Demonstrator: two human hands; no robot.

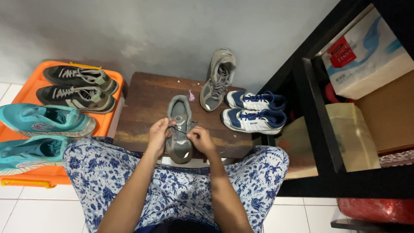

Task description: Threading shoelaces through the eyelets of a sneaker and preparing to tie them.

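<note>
A grey sneaker (180, 113) lies on a low dark wooden stool (142, 108), toe pointing toward me. My left hand (158, 133) pinches its lace on the left side of the shoe. My right hand (201, 139) grips the lace on the right side, fingers closed. The lace (180, 129) stretches between both hands across the shoe. Its matching grey sneaker (218, 80) leans upright against the wall at the stool's back right.
A pair of white and blue sneakers (254, 111) sits at the stool's right end. An orange bin lid (110, 118) on the left carries two dark sneakers (79, 88) and two teal ones (43, 121). A black shelf (319, 125) with boxes stands right. My patterned-trouser knees flank the stool.
</note>
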